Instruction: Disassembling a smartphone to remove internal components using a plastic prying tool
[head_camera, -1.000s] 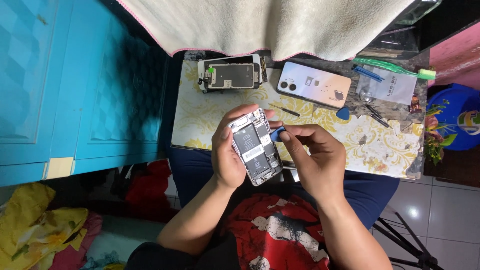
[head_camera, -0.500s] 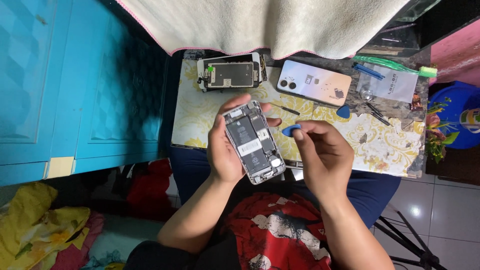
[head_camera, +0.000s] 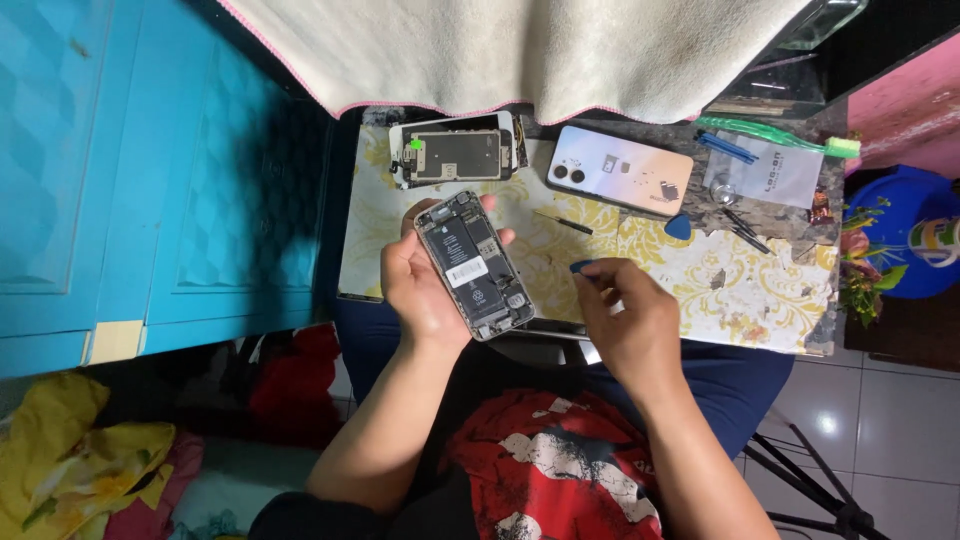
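We see free table (head_camera: 640, 270) beyond both hands; left hand (head_camera: 425, 290) grips opened phone (head_camera: 474, 265), right hand (head_camera: 625, 315) alongside pinches blue pick (head_camera: 581, 266).

My left hand (head_camera: 425, 290) has a firm grip on the opened phone (head_camera: 473, 265), insides facing up, tilted over the desk (head_camera: 760, 290). My right hand (head_camera: 625, 320) pinches a blue pick (head_camera: 581, 266) just beside it, not touching. Further back on the desk lie a detached screen (head_camera: 455, 152) and a pale phone (head_camera: 620, 169).
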